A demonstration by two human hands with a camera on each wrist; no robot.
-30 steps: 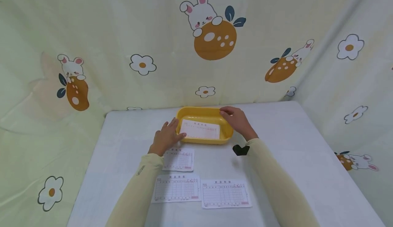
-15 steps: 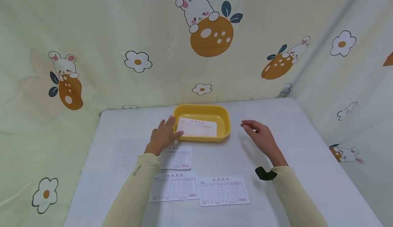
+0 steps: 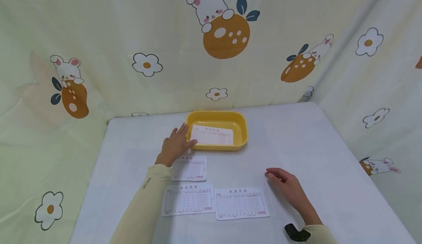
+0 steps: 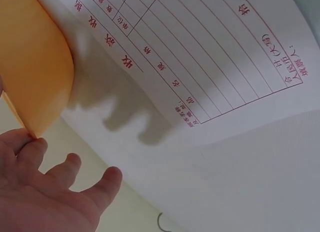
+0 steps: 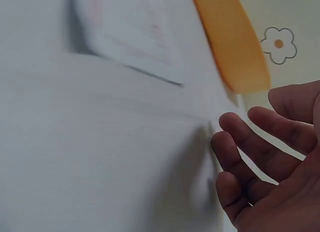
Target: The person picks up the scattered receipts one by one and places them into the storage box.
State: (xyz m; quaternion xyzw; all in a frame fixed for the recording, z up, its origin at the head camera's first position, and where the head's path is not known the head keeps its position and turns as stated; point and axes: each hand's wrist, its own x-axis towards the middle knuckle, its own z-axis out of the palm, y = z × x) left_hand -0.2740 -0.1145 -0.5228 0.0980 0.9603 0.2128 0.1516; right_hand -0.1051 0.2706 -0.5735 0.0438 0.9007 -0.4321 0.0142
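A yellow plastic tray [image 3: 242, 136] sits near the back edge of the table with a printed receipt slip [image 3: 212, 135] lying in it. Against the tray's left side rests my left hand [image 3: 174, 145], fingers spread and the thumb at the front left corner. The left wrist view shows fingertips touching the yellow wall [image 4: 45, 62]. Below that hand lies a receipt pad [image 3: 191, 169], partly covered by it. My right hand [image 3: 290, 189], empty with loosely bent fingers, hovers over the table at the right, beside another receipt pad [image 3: 242, 203].
A third receipt pad [image 3: 188, 200] lies at the front left, side by side with the right one. White cloth covers the table [image 3: 329, 163]. A patterned curtain [image 3: 171, 28] stands close behind the tray and along both sides.
My right hand has left the tray's right rim and come back toward the front right, holding nothing. My left hand has stayed at the tray's left side.
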